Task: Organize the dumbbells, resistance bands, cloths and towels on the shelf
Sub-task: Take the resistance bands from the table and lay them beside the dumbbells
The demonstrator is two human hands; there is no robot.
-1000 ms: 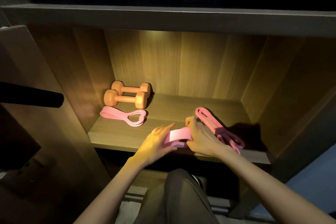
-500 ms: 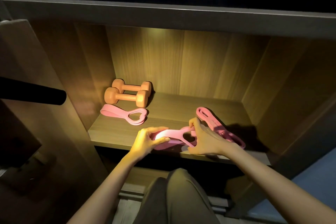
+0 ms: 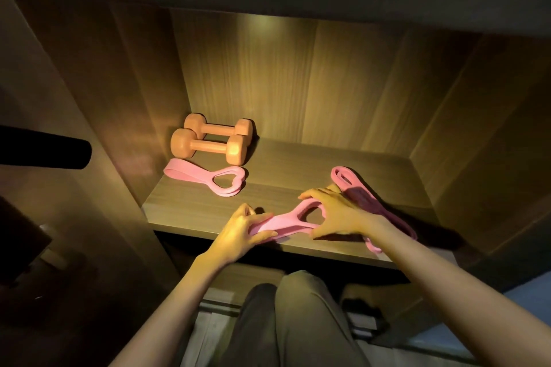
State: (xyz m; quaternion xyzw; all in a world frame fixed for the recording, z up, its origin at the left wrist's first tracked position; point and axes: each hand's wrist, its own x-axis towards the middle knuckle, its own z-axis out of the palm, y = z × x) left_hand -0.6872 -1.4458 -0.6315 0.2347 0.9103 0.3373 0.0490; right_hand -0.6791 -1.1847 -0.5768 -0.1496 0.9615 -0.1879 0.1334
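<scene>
At lower centre of the frame the left hand (image 3: pixel 238 232) pinches 1 end of a pink resistance band (image 3: pixel 286 222) and the right hand (image 3: pixel 337 214) grips its loop, fingers (image 3: pixel 310 195) curled on it, at the front edge of the shelf (image 3: pixel 298 164). 2 dumbbells (image 3: pixel 208 146) and a folded band (image 3: pixel 205 176) sit centre left; a darker band (image 3: pixel 357 191) lies right. We judge this the folding step; next, lay it beside the folded band.

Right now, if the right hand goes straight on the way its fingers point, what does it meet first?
Probably the looped end of the folded band in front of the dumbbells; only bare shelf lies between it and the right hand. Depth is unclear.
</scene>
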